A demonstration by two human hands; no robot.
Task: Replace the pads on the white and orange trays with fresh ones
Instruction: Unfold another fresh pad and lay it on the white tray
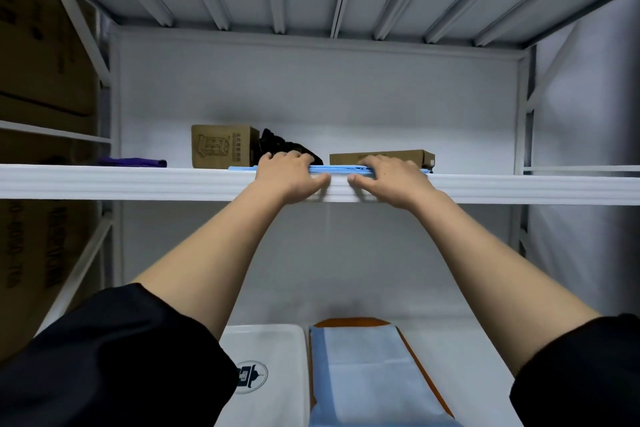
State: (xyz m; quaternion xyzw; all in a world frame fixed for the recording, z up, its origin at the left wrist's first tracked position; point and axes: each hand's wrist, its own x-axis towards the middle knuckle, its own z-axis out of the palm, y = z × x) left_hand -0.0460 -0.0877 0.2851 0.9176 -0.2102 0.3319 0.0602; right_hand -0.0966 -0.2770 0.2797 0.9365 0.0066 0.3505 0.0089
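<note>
Blue pads (341, 169) lie folded at the front of the upper shelf (138, 181). I see my left hand (289, 174) and right hand (386, 175) both gripping them, fingers on top, thumbs under the shelf edge. Down below, the white tray (273, 347) is bare and touches the orange tray (412, 350), which has a pale blue pad (367, 374) on it.

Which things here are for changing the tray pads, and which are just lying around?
For the job:
left hand and right hand, both on the blue pads
white tray
orange tray with a pad on it

Just lying about:
two cardboard boxes
black cloth
purple cloth
</note>
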